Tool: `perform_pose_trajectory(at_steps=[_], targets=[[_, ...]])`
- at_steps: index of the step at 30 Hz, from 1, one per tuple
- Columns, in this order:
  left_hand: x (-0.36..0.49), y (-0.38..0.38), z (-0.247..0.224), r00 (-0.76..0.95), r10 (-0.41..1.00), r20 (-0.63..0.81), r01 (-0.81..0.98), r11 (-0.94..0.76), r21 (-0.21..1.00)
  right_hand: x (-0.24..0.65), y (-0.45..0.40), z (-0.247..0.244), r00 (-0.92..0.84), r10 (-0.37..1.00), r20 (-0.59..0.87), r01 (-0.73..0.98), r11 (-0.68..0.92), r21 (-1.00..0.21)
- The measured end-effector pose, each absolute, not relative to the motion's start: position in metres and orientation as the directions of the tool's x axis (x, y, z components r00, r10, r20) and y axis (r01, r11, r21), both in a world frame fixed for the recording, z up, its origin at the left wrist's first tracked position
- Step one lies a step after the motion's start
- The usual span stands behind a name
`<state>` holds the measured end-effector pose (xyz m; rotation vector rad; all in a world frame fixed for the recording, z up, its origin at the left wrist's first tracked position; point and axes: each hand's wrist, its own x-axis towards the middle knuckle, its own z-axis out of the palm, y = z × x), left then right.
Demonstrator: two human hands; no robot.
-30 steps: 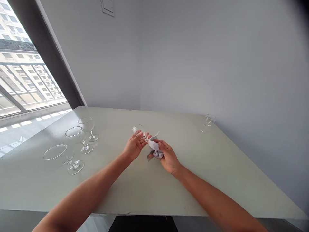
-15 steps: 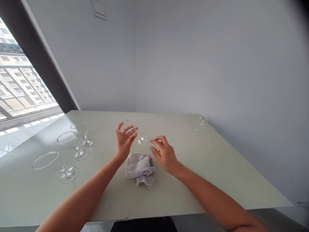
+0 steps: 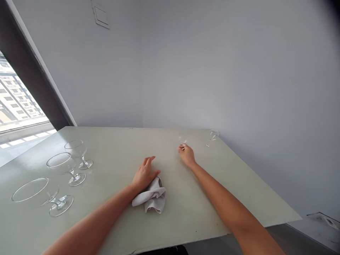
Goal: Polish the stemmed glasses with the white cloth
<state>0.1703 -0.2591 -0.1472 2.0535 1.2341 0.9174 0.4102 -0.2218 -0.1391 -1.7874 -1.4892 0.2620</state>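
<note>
My right hand [image 3: 186,153] is closed on a small clear glass [image 3: 183,140] over the back middle of the table; the glass is faint and blurred. My left hand [image 3: 145,173] has its fingers apart and rests over the top left of a crumpled grey cloth [image 3: 154,195], holding nothing. Three stemmed glasses stand in a slanting row on the left: a near one [image 3: 60,205], a middle one [image 3: 77,179] and a far one [image 3: 85,163]. One more stemmed glass [image 3: 213,134] stands near the back right edge.
The pale tabletop [image 3: 117,145] meets grey walls [image 3: 202,71] at its back. Its near edge runs just below my forearms. A window [image 3: 18,95] with a dark frame is on the left, and a switch plate [image 3: 101,16] is on the wall.
The small glass left my left hand and is now in my right hand, farther back and right. My left hand came down onto the cloth. The view shifted slightly right.
</note>
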Motion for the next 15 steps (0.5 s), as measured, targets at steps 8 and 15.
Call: perform_pose_trajectory(at_steps=[8,15], targets=[[0.169,-0.255,-0.154,0.408,0.892,0.196,0.61,-0.425,0.669,0.518,-0.181,-0.16,0.632,0.739,0.233,0.615,-0.297,-0.73],[0.168,-0.253,-0.153,0.405,0.892,0.201,0.589,-0.422,0.689,0.533,-0.167,-0.166,0.645,0.717,0.265,0.602,-0.263,-0.754]])
